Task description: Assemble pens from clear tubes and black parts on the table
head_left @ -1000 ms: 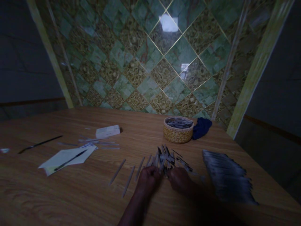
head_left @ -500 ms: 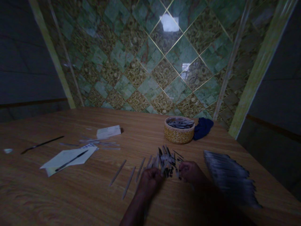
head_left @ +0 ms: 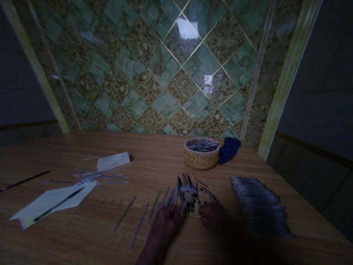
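Before you, a wood-grain surface (head_left: pixel 154 156) carries a broad row of dark sticks (head_left: pixel 260 206) at right and a woven basket (head_left: pixel 201 161) farther back. Your left hand (head_left: pixel 168 218) and right hand (head_left: pixel 214 218), fingers (head_left: pixel 204 211) curled narrow, flank a pile of slim pieces (head_left: pixel 187 189); whether they grip any, I can't tell.

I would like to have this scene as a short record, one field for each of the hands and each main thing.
Left hand: curled, at the near side of a loose pile of slender pieces; grip unclear
Right hand: curled, at the pile's near right side; grip unclear
Basket: round, woven, beyond the pile, holding many slender sticks
Cloth: dark blue, right of the basket
Dark bundle: right of the right hand
Paper: far left, dark stick on it
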Available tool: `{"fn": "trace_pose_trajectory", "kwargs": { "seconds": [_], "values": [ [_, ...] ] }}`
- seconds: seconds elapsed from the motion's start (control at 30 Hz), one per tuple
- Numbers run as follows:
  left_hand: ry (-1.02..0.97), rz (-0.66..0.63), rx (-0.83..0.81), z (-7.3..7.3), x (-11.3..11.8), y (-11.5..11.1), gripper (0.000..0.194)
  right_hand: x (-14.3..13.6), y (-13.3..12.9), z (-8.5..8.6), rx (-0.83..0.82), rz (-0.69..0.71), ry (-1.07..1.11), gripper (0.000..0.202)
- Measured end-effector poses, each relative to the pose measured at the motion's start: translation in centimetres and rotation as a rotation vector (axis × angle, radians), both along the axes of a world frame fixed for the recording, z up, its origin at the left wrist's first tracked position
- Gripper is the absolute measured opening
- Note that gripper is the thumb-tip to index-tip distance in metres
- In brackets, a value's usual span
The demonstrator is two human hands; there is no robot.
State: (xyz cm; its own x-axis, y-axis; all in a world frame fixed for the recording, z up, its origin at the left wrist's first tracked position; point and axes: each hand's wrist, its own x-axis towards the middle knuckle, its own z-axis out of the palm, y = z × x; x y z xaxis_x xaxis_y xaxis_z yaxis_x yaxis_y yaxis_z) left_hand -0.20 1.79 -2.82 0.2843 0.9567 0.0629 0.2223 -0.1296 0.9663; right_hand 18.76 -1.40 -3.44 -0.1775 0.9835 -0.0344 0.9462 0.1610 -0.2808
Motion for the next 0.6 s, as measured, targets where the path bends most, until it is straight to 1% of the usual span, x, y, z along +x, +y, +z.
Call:
{"fn": "trace_pose_trajectory", "kwargs": {
  "seconds": [0.07,0.2,0.37,0.5,0.6],
  "values": [
    [-0.005,0.009,-0.01,-0.2,0.0,0.0,0.032,0.4,0.7,0.4,0.017,-0.044,-0.016,0.02],
    [0.001,0.0,-0.015,-0.2,-0.2,0.0,0.032,1.5,2.6,1.2,0.078,-0.193,-0.073,0.026],
    [0.013,0.009,0.012,-0.1,-0.4,0.2,0.037,1.6,4.2,1.6,0.089,-0.208,-0.087,0.023],
    [0.012,0.004,0.011,-0.4,-0.7,0.4,0.038,2.2,4.2,1.9,0.102,-0.217,-0.056,0.026],
    [-0.013,-0.013,0.005,-0.5,-0.7,0.5,0.035,4.0,3.2,2.6,0.118,-0.226,-0.022,0.026]
  ]
}}
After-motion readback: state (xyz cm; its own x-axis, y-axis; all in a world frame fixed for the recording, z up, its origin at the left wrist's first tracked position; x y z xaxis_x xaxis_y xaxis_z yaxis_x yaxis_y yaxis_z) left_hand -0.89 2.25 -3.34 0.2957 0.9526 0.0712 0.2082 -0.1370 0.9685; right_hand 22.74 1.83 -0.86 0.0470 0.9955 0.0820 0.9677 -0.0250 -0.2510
